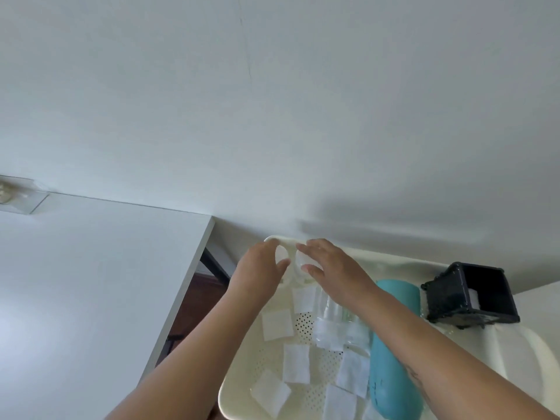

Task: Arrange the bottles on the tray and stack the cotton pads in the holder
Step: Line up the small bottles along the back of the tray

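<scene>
Your left hand [263, 265] and right hand [325, 265] are each holding a white bottle [282, 255] upright. Cotton pads [277, 324] are lying loose across the tray [225, 392]; the black holder [472, 294] is looking nearly empty.

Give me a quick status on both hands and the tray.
Left hand and right hand each on a white jar at the tray far end. Cotton pads loose in tray. Teal bottle lying down.

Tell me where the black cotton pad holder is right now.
In the head view the black holder sits at the right, tipped on its side at the far right edge of the cream tray, just beyond the teal bottle.
</scene>
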Demonstrator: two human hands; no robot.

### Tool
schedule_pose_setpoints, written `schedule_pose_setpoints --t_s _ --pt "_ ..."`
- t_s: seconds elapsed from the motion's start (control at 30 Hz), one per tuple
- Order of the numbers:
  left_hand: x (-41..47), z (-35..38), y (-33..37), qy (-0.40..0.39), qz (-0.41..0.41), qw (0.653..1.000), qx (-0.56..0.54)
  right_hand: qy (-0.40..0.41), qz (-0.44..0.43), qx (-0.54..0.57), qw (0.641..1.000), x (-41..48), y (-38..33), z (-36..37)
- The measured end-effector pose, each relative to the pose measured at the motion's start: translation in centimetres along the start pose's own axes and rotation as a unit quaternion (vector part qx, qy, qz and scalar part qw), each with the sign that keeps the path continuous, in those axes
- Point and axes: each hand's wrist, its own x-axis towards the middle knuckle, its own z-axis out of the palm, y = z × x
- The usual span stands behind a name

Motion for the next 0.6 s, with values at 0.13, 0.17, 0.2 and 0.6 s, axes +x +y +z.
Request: schedule_pose_setpoints --t_s 0.13,0.17,0.2,0.6 --pt "0.5 -1.5 -1.6 -0.103 0.05 0.993 -0.002 -0.01 0.001 0.005 1.0 -0.5 0.6 0.0" --pt "0.6 -1.8 -1.9 -0.123 0.068 0.99 0.001 0.0 0.002 0.015 1.0 -0.7 0.8 0.0" --pt "0.8 -2.0 -2.1 -0.131 0.083 0.988 0.007 0.011 0.004 0.026 1.0 -0.8 0.8 0.0" --pt "3.0 -2.4 -2.5 -0.112 0.109 0.988 0.008 0.102 0.071 0.067 0.99 -0.4 -0.4 1.4"
